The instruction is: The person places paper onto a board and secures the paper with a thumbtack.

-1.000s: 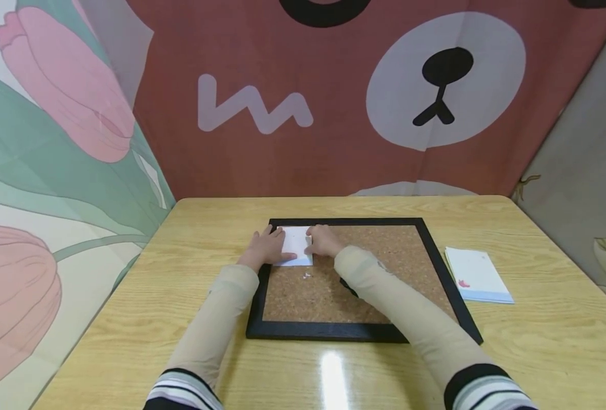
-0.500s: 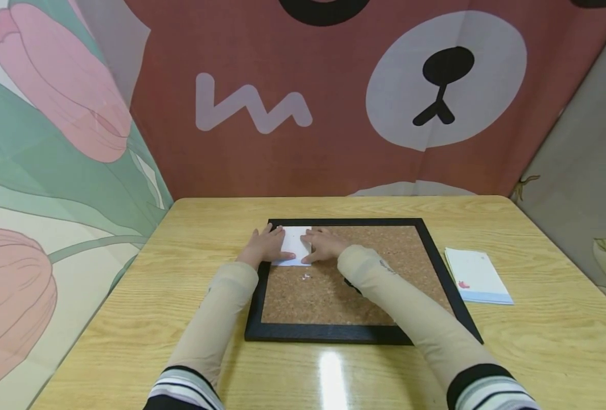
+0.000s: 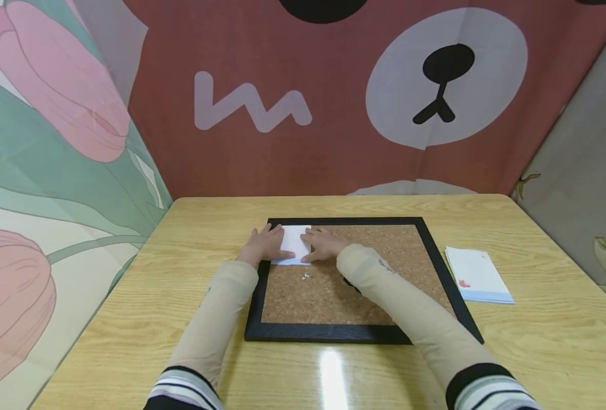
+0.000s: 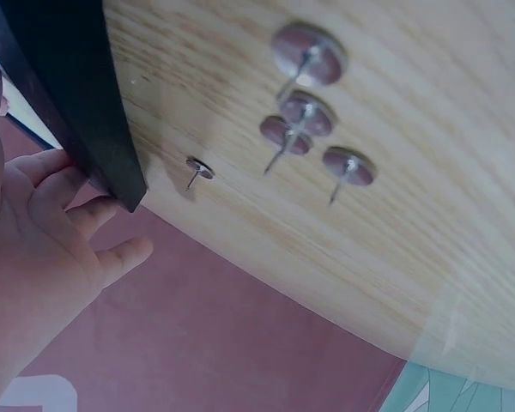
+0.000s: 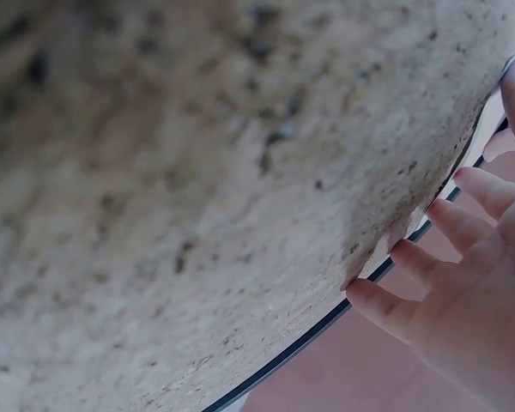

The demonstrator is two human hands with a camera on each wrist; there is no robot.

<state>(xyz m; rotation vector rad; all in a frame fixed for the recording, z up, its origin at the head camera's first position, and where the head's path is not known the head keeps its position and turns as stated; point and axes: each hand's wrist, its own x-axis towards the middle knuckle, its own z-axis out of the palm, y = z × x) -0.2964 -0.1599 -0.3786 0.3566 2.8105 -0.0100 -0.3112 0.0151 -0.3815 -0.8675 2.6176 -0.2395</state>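
Observation:
A white sheet of notepaper (image 3: pixel 297 242) with a blue lower edge lies in the upper left corner of a black-framed corkboard (image 3: pixel 385 267). My left hand (image 3: pixel 265 246) rests on its left side, fingers spread, the thumb near the bottom edge. In the left wrist view some left fingers reach over the black frame (image 4: pixel 77 94). My right hand (image 3: pixel 326 245) touches the sheet's right edge with fingertips and thumb extended. The right wrist view has the right fingers (image 5: pixel 421 262) along the paper's border, close to the cork. Neither hand grips anything.
Several flat-headed thumbtacks (image 4: pixel 305 112) lie points up on the wooden table, left of the frame. Tiny shiny pieces (image 3: pixel 306 276) sit on the cork below the sheet. A stack of similar notepaper (image 3: pixel 478 276) lies right of the board. A printed curtain (image 3: pixel 262 165) hangs behind.
My right hand's fingers, bent at the paper's right edge a second ago, have straightened and spread over that edge. The left hand keeps its place on the sheet.

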